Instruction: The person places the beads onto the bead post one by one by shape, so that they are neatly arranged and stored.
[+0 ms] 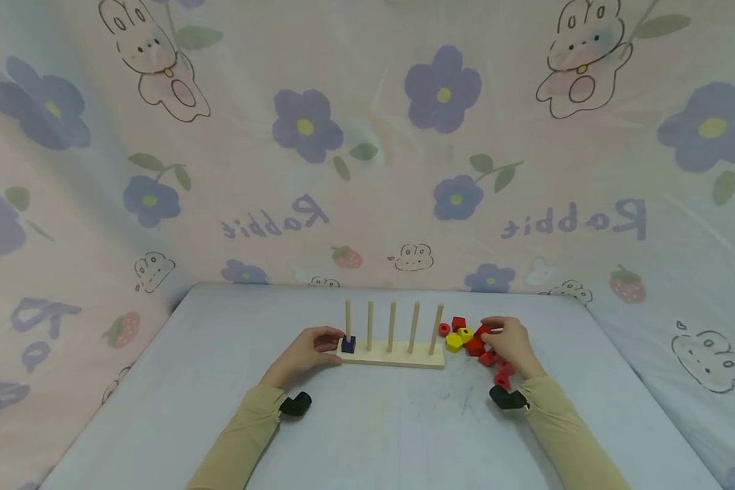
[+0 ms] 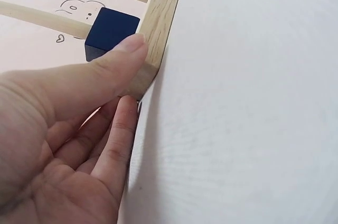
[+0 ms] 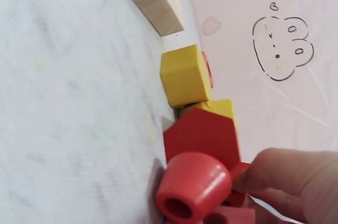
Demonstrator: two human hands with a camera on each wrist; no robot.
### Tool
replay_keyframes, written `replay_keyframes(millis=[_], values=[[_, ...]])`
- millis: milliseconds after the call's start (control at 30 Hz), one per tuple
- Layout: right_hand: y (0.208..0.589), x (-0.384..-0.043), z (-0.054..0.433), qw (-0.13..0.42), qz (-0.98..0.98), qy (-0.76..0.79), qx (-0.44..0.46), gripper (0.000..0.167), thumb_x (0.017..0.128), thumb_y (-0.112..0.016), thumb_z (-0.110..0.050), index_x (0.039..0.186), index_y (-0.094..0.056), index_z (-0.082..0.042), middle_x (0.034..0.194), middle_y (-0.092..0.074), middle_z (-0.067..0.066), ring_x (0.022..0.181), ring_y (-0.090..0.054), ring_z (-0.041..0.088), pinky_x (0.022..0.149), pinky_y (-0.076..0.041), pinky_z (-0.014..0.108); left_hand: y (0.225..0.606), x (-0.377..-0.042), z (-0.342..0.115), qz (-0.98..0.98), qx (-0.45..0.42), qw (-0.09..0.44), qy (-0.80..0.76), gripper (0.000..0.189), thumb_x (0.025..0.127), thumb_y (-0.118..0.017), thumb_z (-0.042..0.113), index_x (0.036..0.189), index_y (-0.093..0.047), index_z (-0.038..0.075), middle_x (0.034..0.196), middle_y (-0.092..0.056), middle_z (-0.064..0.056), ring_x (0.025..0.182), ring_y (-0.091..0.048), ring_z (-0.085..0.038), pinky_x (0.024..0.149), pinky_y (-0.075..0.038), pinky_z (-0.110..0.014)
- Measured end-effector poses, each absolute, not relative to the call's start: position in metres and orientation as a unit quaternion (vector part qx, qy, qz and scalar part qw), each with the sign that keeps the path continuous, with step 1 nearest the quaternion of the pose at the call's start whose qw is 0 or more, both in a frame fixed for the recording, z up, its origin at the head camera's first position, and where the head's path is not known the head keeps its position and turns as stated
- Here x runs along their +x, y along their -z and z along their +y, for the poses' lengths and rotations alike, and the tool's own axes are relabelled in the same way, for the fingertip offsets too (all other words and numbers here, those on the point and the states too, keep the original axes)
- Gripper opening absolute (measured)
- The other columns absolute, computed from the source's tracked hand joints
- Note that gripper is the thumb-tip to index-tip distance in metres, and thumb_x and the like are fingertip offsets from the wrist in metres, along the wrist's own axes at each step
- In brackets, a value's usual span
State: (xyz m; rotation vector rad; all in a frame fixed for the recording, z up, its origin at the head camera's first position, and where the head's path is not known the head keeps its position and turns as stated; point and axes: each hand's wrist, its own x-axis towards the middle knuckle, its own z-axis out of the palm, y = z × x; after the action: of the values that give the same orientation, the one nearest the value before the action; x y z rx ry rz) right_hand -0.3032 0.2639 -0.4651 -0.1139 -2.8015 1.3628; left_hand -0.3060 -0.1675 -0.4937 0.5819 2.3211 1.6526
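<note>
A wooden peg stand (image 1: 392, 355) with several upright pegs is on the table. A dark blue square bead (image 1: 348, 345) sits at the bottom of its leftmost peg; the left wrist view shows this blue bead (image 2: 112, 31) close to the thumb. My left hand (image 1: 309, 350) grips the stand's left end, thumb along the edge and fingers against the end. To the right of the stand, my right hand (image 1: 511, 344) reaches into a pile of beads. Its fingertips pinch a red bead (image 3: 240, 172), mostly hidden behind a red hexagonal bead (image 3: 203, 134) and a rounded red bead (image 3: 193, 184).
Yellow beads (image 1: 454, 342) and a red cube bead (image 1: 459, 323) lie between the stand and my right hand. More red beads (image 1: 501, 380) are scattered nearer the right wrist. Behind the white table (image 1: 392, 435) hangs a patterned cloth (image 1: 380, 190).
</note>
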Motion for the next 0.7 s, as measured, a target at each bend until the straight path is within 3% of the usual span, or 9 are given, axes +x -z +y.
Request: replay_keyframes(millis=[67, 167, 300, 533, 700], values=[[0.463, -0.302, 0.265, 0.016, -0.89, -0.454, -0.042, 0.042, 0.09, -0.056, -0.005, 0.13, -0.053, 0.005, 0.122, -0.054, 0.029, 0.079, -0.063, 0.029, 0.058, -0.056, 0.03, 0.493, -0.306, -0.168, 0.794, 0.19, 0.118, -0.566, 0.055, 0.076, -0.077, -0.003, 0.126, -0.054, -0.005, 0.124, -0.057, -0.019, 0.114, -0.057, -0.031, 0.093, -0.049, -0.029], [0.456, -0.299, 0.265, 0.036, -0.877, -0.476, -0.044, 0.042, 0.093, -0.056, -0.008, 0.133, -0.05, 0.003, 0.128, -0.052, 0.027, 0.1, -0.06, 0.036, 0.075, -0.058, 0.035, 0.494, -0.306, -0.168, 0.794, 0.193, 0.115, -0.565, 0.055, 0.076, -0.077, -0.003, 0.126, -0.054, -0.006, 0.123, -0.057, -0.019, 0.113, -0.057, -0.031, 0.093, -0.05, -0.029], [0.441, -0.299, 0.264, 0.082, -0.862, -0.499, -0.029, 0.041, 0.096, -0.058, -0.013, 0.134, -0.051, 0.002, 0.13, -0.053, 0.023, 0.115, -0.053, 0.036, 0.094, -0.048, 0.042, 0.495, -0.306, -0.167, 0.791, 0.194, 0.118, -0.568, 0.055, 0.076, -0.078, -0.003, 0.125, -0.054, -0.006, 0.122, -0.058, -0.019, 0.112, -0.057, -0.03, 0.093, -0.05, -0.029], [0.405, -0.3, 0.247, 0.145, -0.801, -0.581, -0.008, 0.048, 0.092, -0.065, -0.026, 0.133, -0.053, -0.003, 0.128, -0.057, 0.015, 0.108, -0.058, 0.015, 0.091, -0.047, 0.019, 0.495, -0.305, -0.168, 0.787, 0.194, 0.113, -0.575, 0.055, 0.075, -0.078, -0.003, 0.124, -0.055, -0.006, 0.12, -0.058, -0.019, 0.112, -0.057, -0.031, 0.093, -0.049, -0.03], [0.378, -0.297, 0.224, 0.149, -0.773, -0.616, 0.03, 0.049, 0.091, -0.067, -0.024, 0.133, -0.052, -0.002, 0.127, -0.057, 0.014, 0.108, -0.058, 0.013, 0.089, -0.047, 0.016, 0.494, -0.305, -0.168, 0.789, 0.196, 0.112, -0.571, 0.054, 0.075, -0.078, -0.003, 0.124, -0.054, -0.006, 0.121, -0.058, -0.019, 0.112, -0.057, -0.031, 0.093, -0.049, -0.03]])
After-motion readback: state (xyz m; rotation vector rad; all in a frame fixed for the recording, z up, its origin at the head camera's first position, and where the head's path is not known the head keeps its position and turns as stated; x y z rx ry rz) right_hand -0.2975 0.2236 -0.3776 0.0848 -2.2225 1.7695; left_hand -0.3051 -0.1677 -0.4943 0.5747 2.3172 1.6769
